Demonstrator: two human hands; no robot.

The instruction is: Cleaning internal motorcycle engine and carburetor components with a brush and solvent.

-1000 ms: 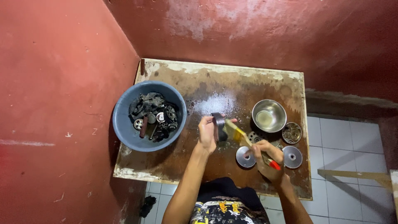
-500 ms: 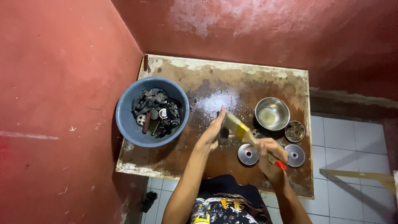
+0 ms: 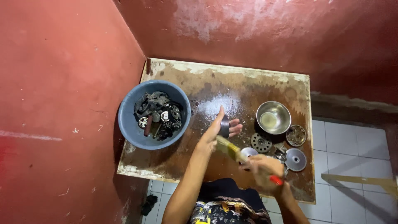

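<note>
My left hand [image 3: 215, 129] is raised over the wet wooden table [image 3: 232, 87] and holds a small dark round metal part [image 3: 224, 126] between thumb and fingers. My right hand [image 3: 263, 168] grips a paintbrush [image 3: 234, 150] with a red handle end and pale bristles. The bristles point up and left and touch the underside of the dark part. Both hands hover above the table's front half.
A blue basin [image 3: 128, 120] full of dark greasy machine parts stands at the table's left. A steel bowl [image 3: 273, 117] with some liquid sits at the right, with a toothed disc [image 3: 261, 142] and round metal plates [image 3: 296, 159] in front. Red walls close the left and back; tiled floor lies right.
The brush has swung lower, below the part, and my right hand has dropped toward me. My left hand has turned the part a little. The camera has shifted slightly.
</note>
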